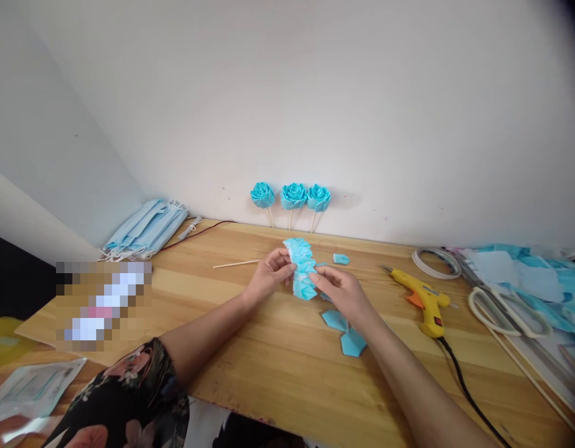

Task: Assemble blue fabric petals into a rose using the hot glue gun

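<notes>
Floral sleeve (124, 398), lower left, cut off by the bottom edge. At frame centre, a pleated blue strip (302, 264) is pinched at its left edge by the left hand (271, 270) and at its right edge by the right hand (342, 289); some fingertips are hidden behind it. Blue cut pieces (351, 343), below right of centre, lie partly hidden by the right arm (404, 379). Pixelation obscures a bright object (105, 302) at left.

You have three blue roses (294, 196) at twelve o'clock, one thin stick (236, 264) at eleven, one yellow glue gun (420, 294) between one and two, one pair of scissors (484, 284) at two, and one pleated blue strip (302, 264) in your two hands (271, 270) (342, 291).
</notes>
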A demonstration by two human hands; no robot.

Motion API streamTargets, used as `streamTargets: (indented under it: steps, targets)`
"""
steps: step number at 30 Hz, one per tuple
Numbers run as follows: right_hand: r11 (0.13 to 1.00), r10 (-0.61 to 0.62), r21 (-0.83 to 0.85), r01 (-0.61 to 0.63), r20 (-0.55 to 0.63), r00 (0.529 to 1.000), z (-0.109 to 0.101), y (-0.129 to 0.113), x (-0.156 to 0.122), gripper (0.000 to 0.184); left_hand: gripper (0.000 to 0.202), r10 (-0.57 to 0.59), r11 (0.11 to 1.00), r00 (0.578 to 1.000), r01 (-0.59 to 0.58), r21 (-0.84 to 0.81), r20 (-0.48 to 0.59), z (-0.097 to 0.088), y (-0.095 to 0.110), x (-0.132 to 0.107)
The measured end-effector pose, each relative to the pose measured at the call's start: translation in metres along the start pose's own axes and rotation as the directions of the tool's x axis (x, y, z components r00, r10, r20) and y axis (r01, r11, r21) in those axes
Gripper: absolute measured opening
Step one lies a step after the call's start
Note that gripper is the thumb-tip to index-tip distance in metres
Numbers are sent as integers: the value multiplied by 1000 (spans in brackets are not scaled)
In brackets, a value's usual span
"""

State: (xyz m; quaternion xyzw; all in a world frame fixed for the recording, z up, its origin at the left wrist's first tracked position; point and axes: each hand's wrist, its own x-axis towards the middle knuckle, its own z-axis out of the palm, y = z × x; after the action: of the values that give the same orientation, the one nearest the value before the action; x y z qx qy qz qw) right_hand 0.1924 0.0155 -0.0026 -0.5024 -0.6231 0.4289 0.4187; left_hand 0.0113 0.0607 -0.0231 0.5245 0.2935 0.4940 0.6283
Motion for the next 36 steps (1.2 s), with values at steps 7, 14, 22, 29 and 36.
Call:
streamTargets:
  steps: [7, 14, 22, 29, 36]
  targets:
    - [999, -17, -39, 14, -79, 997, 0, 4, 3, 34, 49, -28, 999, 997, 24, 45, 76, 2, 3, -4]
    - [1000, -4, 23, 5, -22, 1000, 0, 0, 1, 39, 55, -29, 1000, 996, 28, 15, 84, 5, 6, -3]
    - [991, -18, -129, 16, -19, 1000, 1, 7, 1, 31, 56, -97, 995, 985, 98, 3, 140, 6, 8, -7]
    - [999, -32, -21, 31, -41, 999, 1, 3, 1, 42, 56, -45, 998, 993, 49, -36, 112, 2, 0, -2]
    - [996, -19, 92, 16, 38, 999, 3, -2, 1, 24, 49, 21, 999, 998, -19, -38, 63, 1, 2, -3]
